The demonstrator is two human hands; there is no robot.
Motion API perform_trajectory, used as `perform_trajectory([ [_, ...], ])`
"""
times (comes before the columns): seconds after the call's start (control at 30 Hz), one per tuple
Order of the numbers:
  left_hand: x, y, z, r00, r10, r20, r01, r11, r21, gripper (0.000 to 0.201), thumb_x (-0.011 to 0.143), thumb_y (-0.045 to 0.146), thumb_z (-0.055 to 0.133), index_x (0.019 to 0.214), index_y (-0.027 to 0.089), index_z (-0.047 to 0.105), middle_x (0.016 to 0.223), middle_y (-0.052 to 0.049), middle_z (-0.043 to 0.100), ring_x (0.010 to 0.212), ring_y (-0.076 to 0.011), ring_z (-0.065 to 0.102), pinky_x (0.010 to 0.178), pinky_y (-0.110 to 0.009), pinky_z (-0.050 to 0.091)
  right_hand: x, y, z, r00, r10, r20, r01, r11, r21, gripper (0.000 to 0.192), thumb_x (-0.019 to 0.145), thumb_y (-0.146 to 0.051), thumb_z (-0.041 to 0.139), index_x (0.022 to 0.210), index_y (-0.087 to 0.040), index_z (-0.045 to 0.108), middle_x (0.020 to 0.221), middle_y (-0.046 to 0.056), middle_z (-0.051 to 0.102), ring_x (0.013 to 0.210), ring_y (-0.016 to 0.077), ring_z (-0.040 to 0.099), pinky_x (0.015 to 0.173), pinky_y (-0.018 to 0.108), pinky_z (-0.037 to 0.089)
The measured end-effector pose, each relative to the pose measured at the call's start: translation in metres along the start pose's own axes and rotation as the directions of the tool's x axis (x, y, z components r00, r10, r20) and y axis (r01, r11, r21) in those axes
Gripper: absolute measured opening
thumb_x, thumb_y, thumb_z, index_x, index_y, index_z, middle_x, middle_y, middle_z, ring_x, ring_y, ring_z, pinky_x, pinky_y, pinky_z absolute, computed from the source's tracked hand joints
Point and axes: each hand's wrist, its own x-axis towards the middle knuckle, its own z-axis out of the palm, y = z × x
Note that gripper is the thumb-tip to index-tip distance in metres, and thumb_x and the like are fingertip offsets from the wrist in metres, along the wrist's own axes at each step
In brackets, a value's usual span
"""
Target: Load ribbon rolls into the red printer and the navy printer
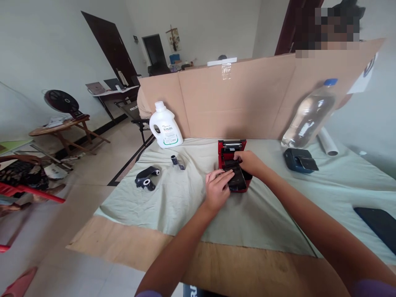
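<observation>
A small red printer (220,161) stands on the cloth with its lid raised toward the back. Black film (237,181) lies over the front of its body. My left hand (217,189) rests on the printer's left side, fingers stretched across the film. My right hand (250,162) reaches in from the right, its fingers curled and pinched on the film near the hinge; the fingertips are partly hidden. Left of the printer lie a black roll with a white core (149,184), its strip (145,173) trailing, and a smaller black roll (173,160).
A white jug (167,128) and a tilted clear bottle (309,117) stand before a cardboard panel (235,103). To the right are a dark blue printer (295,161), a white roll (328,142) and a black flat object (377,225). A person sits behind the panel.
</observation>
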Motion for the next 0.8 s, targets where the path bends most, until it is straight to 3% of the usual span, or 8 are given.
perform_trajectory([
  [0.17,0.001,0.002,0.004,0.999,0.031,0.008,-0.032,0.999,0.035,0.05,0.079,0.001,0.054,0.115,0.03,0.074,0.12,0.001,0.075,0.11,-0.0231,0.063,0.095,-0.044,0.046,0.011,-0.003,-0.001,0.991,-0.024,0.13,0.037,0.994,-0.102,0.032,0.076,-0.003,0.053,0.093,-0.015,0.076,0.101,0.011,0.077,0.097,0.0233,0.066,0.084,0.028,0.046],
  [0.23,0.001,0.002,0.003,0.999,0.046,0.013,-0.046,0.998,0.045,0.051,0.079,0.0,0.053,0.115,0.029,0.073,0.12,0.002,0.075,0.109,-0.0232,0.063,0.095,-0.044,0.046,0.008,0.001,-0.009,0.976,-0.071,0.207,0.076,0.997,-0.017,0.038,0.073,-0.001,0.053,0.097,-0.016,0.079,0.107,0.01,0.077,0.106,0.0242,0.066,0.092,0.029,0.047],
  [0.33,0.0,0.002,0.001,0.998,0.05,0.033,-0.052,0.997,0.065,0.052,0.077,-0.001,0.053,0.116,0.029,0.073,0.121,0.002,0.075,0.11,-0.0235,0.063,0.094,-0.044,0.045,-0.006,0.013,-0.028,0.955,-0.157,0.251,0.09,0.961,0.261,0.038,0.076,-0.013,0.061,0.109,-0.021,0.079,0.117,0.006,0.076,0.112,0.0244,0.066,0.099,0.032,0.048],
  [0.43,-0.001,0.0,-0.001,0.995,0.089,0.046,-0.092,0.993,0.076,0.054,0.075,-0.001,0.054,0.117,0.028,0.072,0.121,0.001,0.074,0.111,-0.0241,0.062,0.095,-0.044,0.044,-0.016,0.028,-0.039,0.998,-0.034,0.056,0.006,0.895,0.445,0.03,0.083,-0.028,0.06,0.107,-0.02,0.077,0.113,0.007,0.076,0.107,0.0248,0.067,0.1,0.038,0.05],
  [0.53,-0.003,0.0,-0.001,0.987,0.151,0.049,-0.156,0.983,0.1,0.054,0.076,0.0,0.055,0.12,0.028,0.071,0.122,0.001,0.074,0.112,-0.0236,0.061,0.096,-0.042,0.044,-0.01,0.034,-0.032,0.952,0.192,-0.238,-0.033,0.839,0.543,0.036,0.084,-0.034,0.06,0.115,-0.018,0.069,0.123,0.012,0.07,0.105,0.0246,0.066,0.098,0.044,0.05],
  [0.63,-0.006,0.0,0.0,0.981,0.181,0.074,-0.191,0.968,0.165,0.05,0.081,0.004,0.054,0.121,0.028,0.071,0.122,0.0,0.074,0.112,-0.0229,0.061,0.094,-0.041,0.044,0.006,0.031,-0.015,0.918,0.281,-0.28,-0.002,0.709,0.705,0.046,0.082,-0.043,0.066,0.122,-0.021,0.063,0.129,0.011,0.066,0.103,0.0232,0.065,0.097,0.044,0.05],
  [0.7,-0.007,0.0,0.001,0.977,0.191,0.095,-0.207,0.956,0.206,0.047,0.083,0.006,0.053,0.121,0.028,0.072,0.121,-0.002,0.075,0.112,-0.0228,0.061,0.093,-0.04,0.044,0.01,0.029,-0.005,0.913,0.294,-0.283,0.039,0.628,0.777,0.041,0.081,-0.051,0.066,0.111,-0.022,0.065,0.114,0.008,0.07,0.095,0.0221,0.065,0.094,0.044,0.05],
  [0.8,-0.009,0.001,0.0,0.969,0.228,0.091,-0.243,0.943,0.228,0.046,0.085,0.008,0.052,0.122,0.027,0.071,0.121,-0.002,0.075,0.109,-0.0219,0.062,0.092,-0.039,0.044,0.0,0.029,0.007,0.899,0.292,-0.326,0.095,0.597,0.797,0.033,0.082,-0.056,0.065,0.087,-0.023,0.065,0.092,0.004,0.069,0.088,0.0218,0.063,0.095,0.044,0.049],
])
